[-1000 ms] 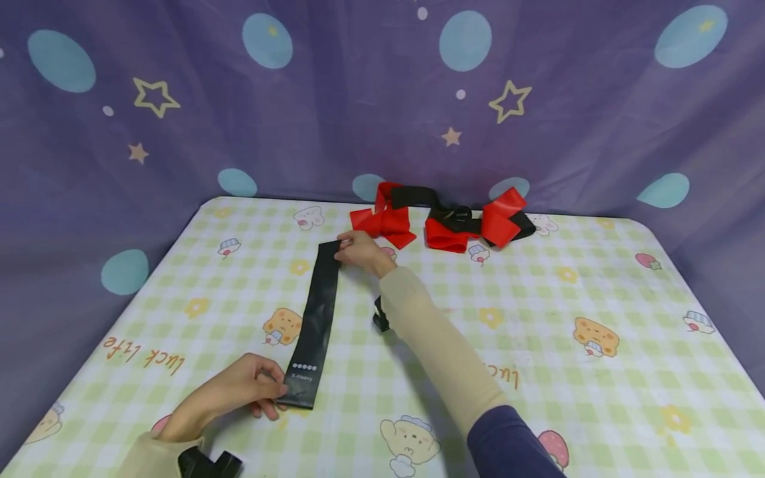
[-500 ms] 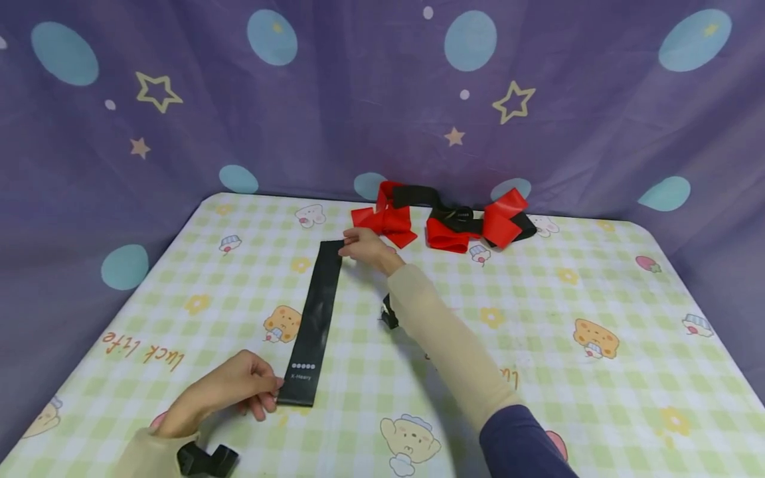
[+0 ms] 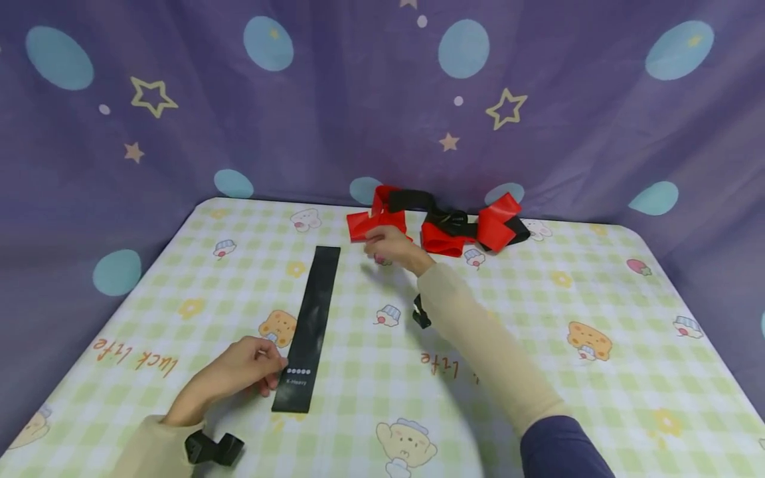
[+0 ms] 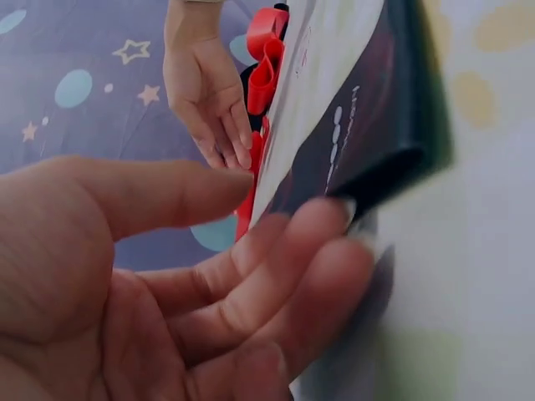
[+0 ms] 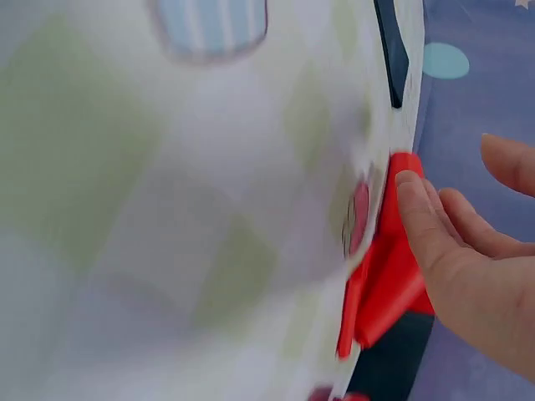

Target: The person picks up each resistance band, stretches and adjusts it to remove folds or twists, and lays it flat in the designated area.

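A flat black resistance band [image 3: 307, 325], printed "X-Heavy" below a row of pale dots, lies lengthwise on the left half of the table. My left hand [image 3: 248, 365] is at its near left edge; in the left wrist view the thumb stands apart from the loosely bent fingers [image 4: 276, 276], which are right by the band's end [image 4: 393, 167]. My right hand [image 3: 394, 247] is over the back of the table, just in front of a red resistance band [image 3: 360, 226] that it partly covers. In the right wrist view its thumb and fingers are apart, with nothing between them.
More red bands [image 3: 496, 222] and black bands [image 3: 412, 199] lie tangled along the table's back edge, right of centre. A checked cloth with cartoon prints [image 3: 508, 398] covers the table. Behind it hangs a purple curtain [image 3: 370, 99] with stars and blue ovals.
My right hand has left the black band's far end and moved right, towards the red band. My left hand has shifted slightly up along the band's near left edge. The black band stays flat.
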{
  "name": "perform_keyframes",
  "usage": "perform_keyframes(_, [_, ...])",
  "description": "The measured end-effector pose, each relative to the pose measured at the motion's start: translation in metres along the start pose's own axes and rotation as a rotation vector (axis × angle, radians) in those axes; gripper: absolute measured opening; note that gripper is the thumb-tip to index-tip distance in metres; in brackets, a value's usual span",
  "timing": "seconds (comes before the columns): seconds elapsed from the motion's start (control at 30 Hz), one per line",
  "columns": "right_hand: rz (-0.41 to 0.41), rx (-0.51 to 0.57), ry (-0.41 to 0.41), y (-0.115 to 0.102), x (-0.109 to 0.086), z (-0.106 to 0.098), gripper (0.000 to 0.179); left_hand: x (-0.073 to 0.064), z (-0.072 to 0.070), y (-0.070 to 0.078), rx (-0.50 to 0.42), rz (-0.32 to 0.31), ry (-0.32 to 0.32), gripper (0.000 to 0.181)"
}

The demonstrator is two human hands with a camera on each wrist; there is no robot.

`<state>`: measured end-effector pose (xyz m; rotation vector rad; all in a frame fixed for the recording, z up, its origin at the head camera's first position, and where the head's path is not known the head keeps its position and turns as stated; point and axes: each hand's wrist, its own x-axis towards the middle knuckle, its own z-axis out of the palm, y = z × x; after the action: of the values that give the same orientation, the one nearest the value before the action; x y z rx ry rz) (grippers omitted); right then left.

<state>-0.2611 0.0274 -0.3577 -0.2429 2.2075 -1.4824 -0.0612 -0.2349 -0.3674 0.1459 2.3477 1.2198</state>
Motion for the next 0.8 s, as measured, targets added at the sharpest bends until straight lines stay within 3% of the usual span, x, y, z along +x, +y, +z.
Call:
perform_keyframes(0.17, [-0.016,0.043,0.032,0.005,-0.007,-0.016,0.039,0.008,0.003,0.010,0.170,0.001,0.125,0.026])
perform_keyframes(0.27, [-0.023,0.056,0.065,0.012,-0.007,-0.029,0.036,0.013,0.003,0.016,0.210,0.013,0.161,0.025])
perform_keyframes(0.47, [-0.098,0.103,0.130,0.038,0.001,-0.063,0.027,0.024,0.003,0.026,0.177,0.096,0.136,0.022])
perform_keyframes(0.57, [-0.076,0.061,0.190,0.040,-0.005,-0.075,0.030,0.030,0.003,0.032,0.139,0.128,0.109,0.020])
perform_keyframes(0.63, [-0.008,0.006,0.256,0.033,-0.017,-0.080,0.033,0.035,0.004,0.036,0.119,0.150,0.093,0.020])
perform_keyframes(0.8, [0.018,-0.076,0.364,0.041,-0.025,-0.098,0.033,0.047,0.005,0.052,0.107,0.167,0.077,0.020])
